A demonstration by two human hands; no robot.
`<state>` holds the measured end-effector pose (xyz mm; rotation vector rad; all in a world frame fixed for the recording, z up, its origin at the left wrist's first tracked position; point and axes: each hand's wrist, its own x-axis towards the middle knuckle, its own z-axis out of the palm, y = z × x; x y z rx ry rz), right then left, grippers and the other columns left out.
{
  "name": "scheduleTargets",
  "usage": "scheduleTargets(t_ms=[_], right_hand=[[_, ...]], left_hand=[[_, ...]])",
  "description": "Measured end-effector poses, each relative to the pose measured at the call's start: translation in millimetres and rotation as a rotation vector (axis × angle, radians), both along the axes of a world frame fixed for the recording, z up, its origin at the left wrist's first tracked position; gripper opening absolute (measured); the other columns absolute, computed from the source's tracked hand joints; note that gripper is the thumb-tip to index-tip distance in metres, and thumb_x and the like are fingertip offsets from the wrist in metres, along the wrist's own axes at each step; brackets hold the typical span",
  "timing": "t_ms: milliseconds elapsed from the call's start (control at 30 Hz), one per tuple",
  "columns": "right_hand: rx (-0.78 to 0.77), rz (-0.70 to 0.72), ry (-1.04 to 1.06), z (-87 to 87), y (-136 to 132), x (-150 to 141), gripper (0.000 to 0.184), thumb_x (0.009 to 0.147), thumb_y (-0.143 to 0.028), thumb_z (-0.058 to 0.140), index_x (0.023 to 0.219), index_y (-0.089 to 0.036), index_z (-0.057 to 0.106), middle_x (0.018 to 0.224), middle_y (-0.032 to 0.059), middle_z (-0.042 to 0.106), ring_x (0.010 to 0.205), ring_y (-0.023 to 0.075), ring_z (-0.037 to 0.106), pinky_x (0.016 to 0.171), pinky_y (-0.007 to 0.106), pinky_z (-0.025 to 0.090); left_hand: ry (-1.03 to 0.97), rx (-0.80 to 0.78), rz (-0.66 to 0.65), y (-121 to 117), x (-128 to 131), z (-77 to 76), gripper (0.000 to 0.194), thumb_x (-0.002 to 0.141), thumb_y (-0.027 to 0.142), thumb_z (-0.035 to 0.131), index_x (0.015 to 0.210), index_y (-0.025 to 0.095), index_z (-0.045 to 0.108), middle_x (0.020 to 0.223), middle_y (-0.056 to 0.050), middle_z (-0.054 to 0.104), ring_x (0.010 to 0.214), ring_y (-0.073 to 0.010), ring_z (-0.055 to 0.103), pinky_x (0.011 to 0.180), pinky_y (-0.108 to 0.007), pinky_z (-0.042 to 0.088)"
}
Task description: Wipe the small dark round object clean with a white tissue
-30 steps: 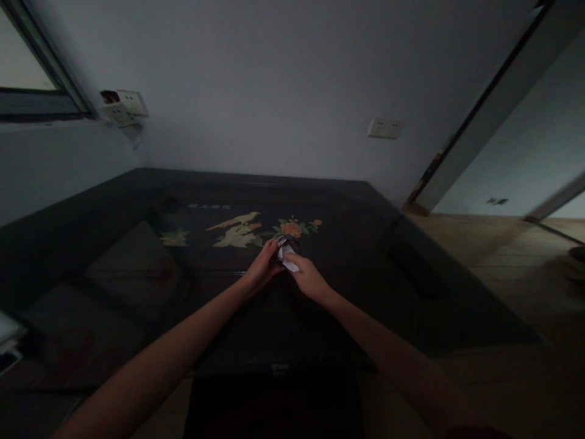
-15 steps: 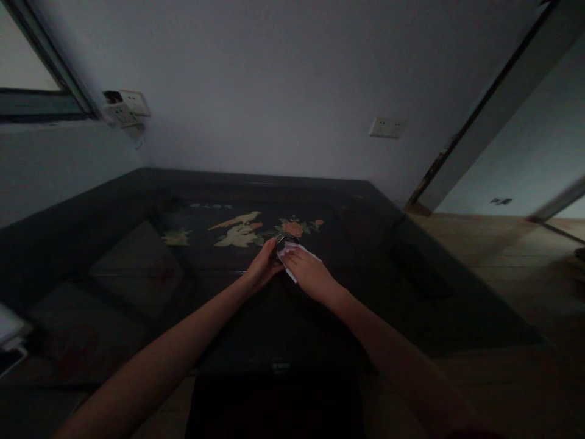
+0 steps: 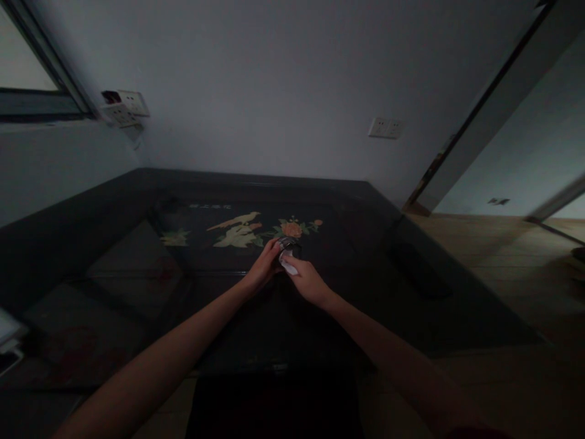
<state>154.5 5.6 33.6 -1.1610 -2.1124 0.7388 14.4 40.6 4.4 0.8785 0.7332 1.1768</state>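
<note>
Over the middle of the dark desk, my left hand (image 3: 264,266) is closed around a small dark, shiny, rounded object (image 3: 289,242); its exact kind is too dim to make out. A crumpled white tissue (image 3: 289,263) is pinched in my right hand (image 3: 307,280), close against the near side of that object. Both hands almost meet, and their fingers partly hide what they hold. Just beyond them, a picture of birds and orange flowers (image 3: 291,229) shows on the desk's surface.
The dark glossy desk (image 3: 256,341) runs up to a pale wall (image 3: 256,79) with a wall socket (image 3: 385,128). A long black object (image 3: 418,271) lies on the right side. Something white (image 3: 10,338) stands at the left edge. Wooden floor (image 3: 466,244) shows at right.
My right hand has shifted slightly down and right. The tissue, spread flat under my fingers before, is now bunched in them. More of the dark object shows. My left hand stays almost in place.
</note>
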Motion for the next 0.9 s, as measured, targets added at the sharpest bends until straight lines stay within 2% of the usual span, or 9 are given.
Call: scheduleTargets(t_ms=[100,167,233,367,500,600,700,800,900], right_hand=[[-0.053,0.011,0.276,-3.9,4,-3,0.029,0.091,-0.018,0.042,0.11,-0.014,0.064,0.105,0.0077,0.07,0.097,0.0187,0.065,0.089,0.031,0.049],[-0.044,-0.002,0.305,-3.5,4,-4,0.029,0.092,-0.019,0.041,0.11,-0.014,0.063,0.102,0.0071,0.07,0.097,0.0184,0.064,0.089,0.03,0.048],[-0.016,-0.031,0.194,-1.1,1,-3,0.03,0.089,-0.014,0.042,0.112,-0.013,0.062,0.102,0.0089,0.07,0.094,0.0193,0.065,0.087,0.03,0.049],[0.094,-0.039,-0.25,6.3,-6,0,0.043,0.08,-0.002,0.046,0.121,-0.013,0.056,0.112,0.013,0.068,0.101,0.0229,0.065,0.088,0.032,0.049],[0.299,0.009,-0.529,10.9,-6,2,0.04,0.087,-0.004,0.043,0.125,-0.01,0.055,0.123,0.0158,0.064,0.115,0.0243,0.059,0.099,0.037,0.045],[0.436,-0.002,-0.598,10.9,-2,1,0.034,0.091,-0.006,0.043,0.121,-0.003,0.058,0.124,0.0214,0.062,0.123,0.0262,0.054,0.11,0.04,0.037],[0.498,-0.037,-0.629,8.7,-1,-1,0.034,0.09,-0.006,0.045,0.12,-0.001,0.06,0.125,0.0226,0.061,0.124,0.0273,0.053,0.112,0.041,0.036],[0.5,-0.064,-0.646,6.2,-4,-4,0.034,0.09,-0.005,0.044,0.119,0.001,0.06,0.124,0.0246,0.061,0.123,0.0291,0.054,0.111,0.043,0.037],[0.402,-0.065,-0.583,4.1,-8,-5,0.038,0.089,-0.003,0.041,0.122,-0.002,0.059,0.122,0.0234,0.062,0.119,0.0278,0.057,0.108,0.044,0.04]], left_hand=[[0.003,0.007,-0.004,-3,0,3.7,0.046,0.074,0.046,0.07,0.112,0.024,0.055,0.1,-0.003,0.06,0.085,-0.0166,0.057,0.065,-0.024,0.048],[0.004,0.003,-0.002,-4,1,5.6,0.045,0.075,0.046,0.069,0.112,0.025,0.055,0.098,-0.002,0.059,0.084,-0.0159,0.056,0.065,-0.024,0.048],[0.003,-0.002,0.001,-4,1,6.3,0.045,0.075,0.046,0.069,0.112,0.025,0.055,0.099,-0.002,0.06,0.085,-0.0163,0.057,0.066,-0.024,0.049],[-0.012,0.006,-0.01,-3,2,4.5,0.043,0.075,0.047,0.07,0.108,0.023,0.057,0.101,-0.003,0.061,0.089,-0.0171,0.057,0.071,-0.025,0.048],[-0.008,-0.004,-0.005,-1,2,2.9,0.043,0.074,0.05,0.07,0.105,0.023,0.058,0.097,-0.003,0.061,0.083,-0.0158,0.057,0.066,-0.023,0.047],[0.015,-0.015,-0.014,-2,2,5.0,0.042,0.074,0.049,0.07,0.105,0.024,0.058,0.101,-0.004,0.06,0.086,-0.0167,0.057,0.065,-0.023,0.049],[0.027,-0.016,-0.019,-4,1,8.3,0.041,0.073,0.049,0.07,0.104,0.024,0.058,0.104,-0.005,0.06,0.089,-0.0182,0.057,0.066,-0.025,0.05],[0.024,-0.015,-0.015,-5,1,9.1,0.041,0.073,0.047,0.071,0.104,0.024,0.058,0.105,-0.005,0.06,0.092,-0.0192,0.057,0.068,-0.026,0.05],[0.024,-0.023,-0.01,-3,2,6.8,0.036,0.075,0.044,0.069,0.105,0.025,0.058,0.103,-0.004,0.061,0.092,-0.0196,0.057,0.069,-0.027,0.049]])
